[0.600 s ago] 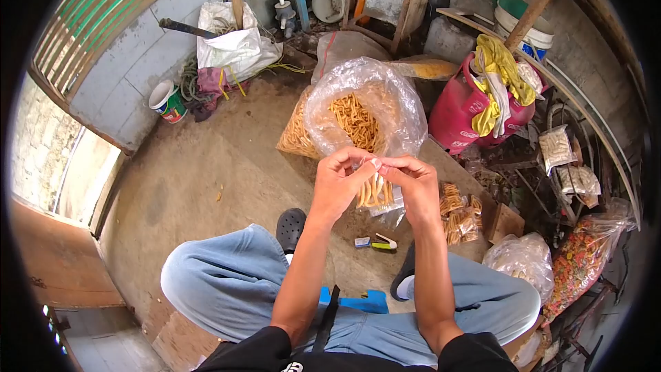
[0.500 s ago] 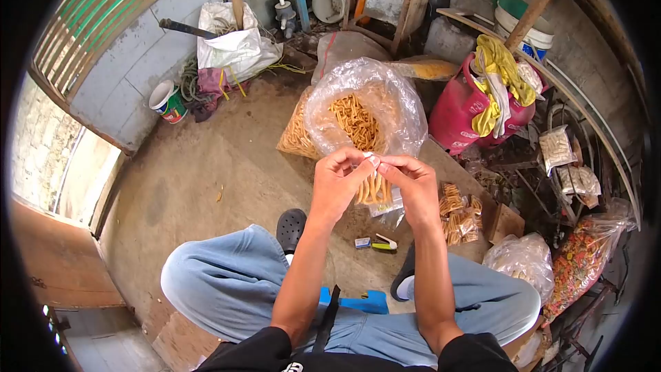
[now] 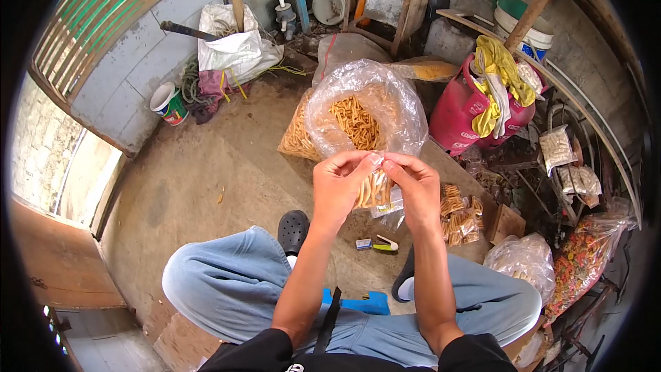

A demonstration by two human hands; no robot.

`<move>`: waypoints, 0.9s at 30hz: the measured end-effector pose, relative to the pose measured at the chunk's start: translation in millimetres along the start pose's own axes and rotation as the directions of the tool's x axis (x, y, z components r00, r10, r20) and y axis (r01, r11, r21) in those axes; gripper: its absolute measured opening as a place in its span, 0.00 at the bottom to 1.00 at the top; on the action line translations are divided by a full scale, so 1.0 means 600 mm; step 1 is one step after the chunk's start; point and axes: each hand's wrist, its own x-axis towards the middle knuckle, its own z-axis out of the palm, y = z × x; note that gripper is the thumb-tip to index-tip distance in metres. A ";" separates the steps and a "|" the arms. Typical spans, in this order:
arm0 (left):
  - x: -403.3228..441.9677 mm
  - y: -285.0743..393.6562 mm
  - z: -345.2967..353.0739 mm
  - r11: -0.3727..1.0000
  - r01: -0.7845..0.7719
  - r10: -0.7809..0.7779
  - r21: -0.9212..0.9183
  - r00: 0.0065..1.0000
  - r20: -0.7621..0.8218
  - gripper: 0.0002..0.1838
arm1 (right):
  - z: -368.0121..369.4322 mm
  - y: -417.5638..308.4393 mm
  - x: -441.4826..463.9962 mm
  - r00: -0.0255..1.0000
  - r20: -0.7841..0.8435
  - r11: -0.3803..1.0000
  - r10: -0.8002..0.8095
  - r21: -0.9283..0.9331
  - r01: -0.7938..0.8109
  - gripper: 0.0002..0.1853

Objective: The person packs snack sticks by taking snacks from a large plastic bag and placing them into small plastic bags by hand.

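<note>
Between my hands hangs a small clear plastic bag (image 3: 372,191) filled with golden-brown snack sticks. My left hand (image 3: 339,182) pinches its top edge from one side, and my right hand (image 3: 415,184) pinches it from the other, thumbs close together. Just beyond them stands a big open clear sack (image 3: 406,114) holding many loose snack sticks (image 3: 357,120). Below my hands, on the floor, lie a green stapler (image 3: 385,244) and a small blue-and-white box (image 3: 363,244). Several filled snack packets (image 3: 461,217) are piled to the right of my right hand.
A pink drum (image 3: 451,114) with yellow cloth (image 3: 497,69) on it stands at the right. A sack of colourful snacks (image 3: 582,258) leans farther right. At the back left are a white sack (image 3: 237,55) and a paint bucket (image 3: 169,103). My shoe (image 3: 293,232) rests on the concrete floor (image 3: 206,165).
Both hands keep their pinch on the bag's top edge. My right hand has shifted slightly to the right, and the thumbs are a little farther apart.
</note>
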 end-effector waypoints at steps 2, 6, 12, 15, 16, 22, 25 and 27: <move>0.000 -0.011 0.005 0.988 -0.141 0.144 0.059 0.988 -0.055 0.06 | 0.009 -0.003 -0.003 0.998 -0.041 0.996 -0.042 -0.078 0.039 0.11; -0.007 -0.008 0.013 0.988 -0.137 0.143 0.063 0.986 -0.089 0.07 | 0.009 0.004 -0.003 0.999 -0.025 0.998 -0.042 -0.053 0.041 0.12; -0.009 -0.008 0.013 0.974 -0.193 0.203 0.122 0.976 -0.078 0.06 | 0.011 0.000 -0.006 1.000 0.008 1.000 -0.003 0.013 0.003 0.12; -0.011 -0.009 0.013 0.970 -0.208 0.219 0.125 0.973 -0.078 0.05 | 0.009 -0.002 -0.006 1.000 0.000 0.999 0.019 0.031 -0.019 0.12; -0.012 -0.008 0.015 0.967 -0.216 0.228 0.135 0.971 -0.077 0.05 | 0.009 -0.005 -0.005 0.999 -0.009 0.998 0.036 0.046 -0.036 0.11; -0.012 0.005 0.014 0.984 -0.145 0.149 0.100 0.988 -0.030 0.05 | 0.008 -0.020 -0.010 0.999 -0.033 1.000 0.000 0.002 0.000 0.10; -0.007 0.012 0.000 0.990 -0.102 0.096 0.096 0.994 0.059 0.05 | -0.003 -0.014 -0.009 0.998 -0.024 0.994 -0.058 -0.091 0.055 0.10; -0.006 0.012 -0.002 0.992 -0.105 0.096 0.076 0.989 0.109 0.05 | -0.005 -0.013 -0.008 0.996 -0.008 0.984 -0.088 -0.154 0.085 0.10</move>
